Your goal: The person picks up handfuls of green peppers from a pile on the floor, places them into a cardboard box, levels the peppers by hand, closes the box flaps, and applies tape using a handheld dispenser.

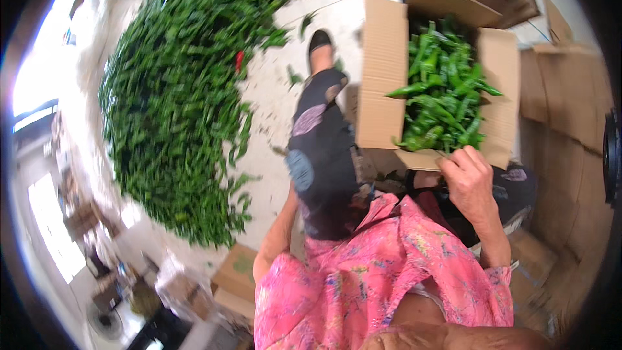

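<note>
An open cardboard box point(382, 71) stands in front of me to the right, its flaps folded outward. Long green chili peppers point(444, 91) fill it close to the top, and a few lie toward the rim. My right hand point(468, 175) is at the box's near edge, by the near flap, with its fingers curled together. What they pinch, if anything, is too small to make out. Of my left arm only the forearm point(277, 230) shows. It reaches down beside my knee, and the left hand is hidden behind my leg.
A large heap of green chili peppers point(175, 110) covers the floor at the left, with one red pepper point(240, 61) at its edge. Loose peppers and bits lie on the pale floor point(269, 107). Stacked cardboard boxes point(557, 97) line the right side. Another carton point(234, 272) stands near-left.
</note>
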`<state>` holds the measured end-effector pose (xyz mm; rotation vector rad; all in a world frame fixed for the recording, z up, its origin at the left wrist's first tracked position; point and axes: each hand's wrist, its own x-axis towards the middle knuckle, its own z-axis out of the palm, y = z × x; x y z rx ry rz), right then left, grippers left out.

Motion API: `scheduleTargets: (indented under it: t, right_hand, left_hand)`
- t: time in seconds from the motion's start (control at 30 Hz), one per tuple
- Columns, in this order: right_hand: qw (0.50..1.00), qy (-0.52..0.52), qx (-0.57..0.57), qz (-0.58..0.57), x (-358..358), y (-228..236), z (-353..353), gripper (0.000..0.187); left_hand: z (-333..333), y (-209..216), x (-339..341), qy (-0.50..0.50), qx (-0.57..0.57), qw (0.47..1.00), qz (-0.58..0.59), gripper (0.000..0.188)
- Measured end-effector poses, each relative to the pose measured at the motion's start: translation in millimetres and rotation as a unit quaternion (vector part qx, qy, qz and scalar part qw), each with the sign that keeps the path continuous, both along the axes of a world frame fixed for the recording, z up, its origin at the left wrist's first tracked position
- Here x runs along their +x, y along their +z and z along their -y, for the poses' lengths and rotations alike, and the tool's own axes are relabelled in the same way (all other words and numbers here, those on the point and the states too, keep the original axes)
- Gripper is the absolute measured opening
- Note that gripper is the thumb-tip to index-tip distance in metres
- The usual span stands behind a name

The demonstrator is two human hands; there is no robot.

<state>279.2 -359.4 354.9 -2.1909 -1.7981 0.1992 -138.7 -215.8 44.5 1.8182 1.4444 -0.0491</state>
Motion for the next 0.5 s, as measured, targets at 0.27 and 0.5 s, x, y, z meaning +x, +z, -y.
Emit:
scheduleTargets:
  t: [0.27,0.5]
  right_hand:
    - [0.996,-0.014,-0.018,-0.083,-37.9,0.8,-23.3,0.030]
    - [0.994,0.020,-0.106,-0.026,-39.1,-0.2,-42.4,0.027]
  left_hand:
    - [-139.5,-2.4,-122.6,0.124,0.186,0.971,-0.089,0.056]
    - [-321.2,87.7,-200.7,0.170,0.408,0.887,-0.132,0.067]
